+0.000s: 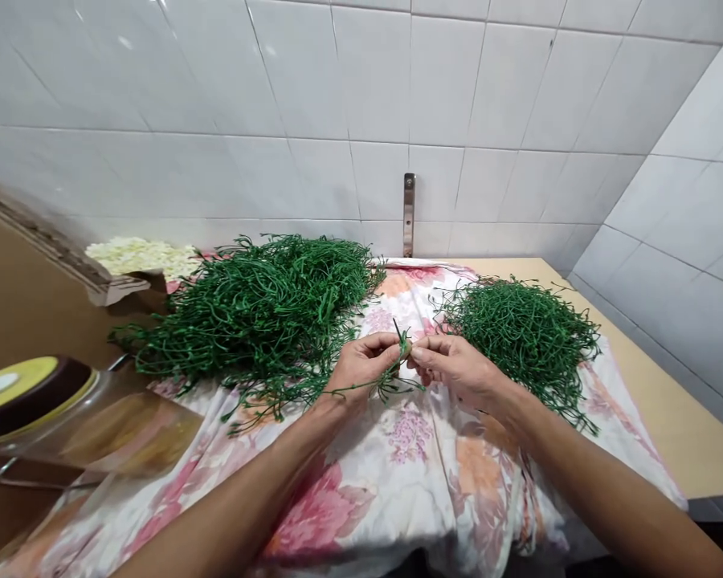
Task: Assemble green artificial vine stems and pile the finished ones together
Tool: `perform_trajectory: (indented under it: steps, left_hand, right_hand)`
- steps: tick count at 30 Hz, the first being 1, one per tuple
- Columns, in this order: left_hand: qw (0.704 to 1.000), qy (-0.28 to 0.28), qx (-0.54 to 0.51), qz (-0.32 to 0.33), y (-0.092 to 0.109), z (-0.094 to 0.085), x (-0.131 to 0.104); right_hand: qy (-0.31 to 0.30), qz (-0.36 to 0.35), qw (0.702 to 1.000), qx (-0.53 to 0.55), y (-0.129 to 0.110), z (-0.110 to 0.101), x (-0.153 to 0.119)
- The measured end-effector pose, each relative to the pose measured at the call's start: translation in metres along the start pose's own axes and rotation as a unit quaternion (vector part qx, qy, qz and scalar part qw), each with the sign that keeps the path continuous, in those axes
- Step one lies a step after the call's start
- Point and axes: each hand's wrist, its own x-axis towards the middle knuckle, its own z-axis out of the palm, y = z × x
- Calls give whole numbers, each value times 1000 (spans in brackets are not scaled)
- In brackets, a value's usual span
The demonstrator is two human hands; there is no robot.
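Both hands meet above the cloth, pinching a thin green artificial flower stem with several branching ends. My left hand grips its bunched part between thumb and fingers, and loose strands hang below. The fingertips of my right hand are closed on the same stem from the other side; a dark pointed tip sticks up between the hands. A big tangled heap of green stems lies to the left, partly behind my left hand. Beyond my right hand is a smaller heap of green stems.
A floral cloth covers much of the wooden table. At the left stand a cardboard box and a clear jar with a yellow and brown lid. Pale cream petals lie behind. A metal bracket is on the tiled wall.
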Motion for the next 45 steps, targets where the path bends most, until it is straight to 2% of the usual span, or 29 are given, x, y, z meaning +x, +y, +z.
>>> perform_trajectory:
  steps: [5, 11, 16, 21, 23, 27, 35, 38, 42, 45]
  left_hand:
    - [1000, -21, -2, 1, 1, 1, -1]
    - [1000, -10, 24, 16, -5, -1, 1]
    - [1000, -25, -18, 8, -7, 4, -3]
    - [995, -17, -90, -30, -9, 11, -4]
    - [995, -15, -93, -24, -9, 11, -4]
    - [999, -23, -36, 14, -9, 9, 0]
    - [995, -14, 72, 71, -17, 8, 7]
    - [969, 13, 182, 169, -18, 10, 0]
    - [883, 5, 320, 342, -19, 9, -7]
    - [836, 9, 357, 416, -20, 6, -4]
  right_hand:
    - [30, 33, 996, 71, 2, 9, 2]
    - [90, 11, 995, 40, 9, 15, 8]
    - [80, -27, 996, -11, 11, 9, 11]
    - [59, -17, 997, -41, 3, 5, 9]
    - [51, -20, 996, -68, 2, 3, 8]
    - [50, -45, 986, -150, 4, -3, 7]
    - [111, -79, 954, -266, 11, -4, 6]
    - [135, -85, 933, -324, 13, -3, 6]
    - [169, -124, 883, -421, 9, 2, 6]
    - [188, -141, 857, -458, 3, 5, 6]
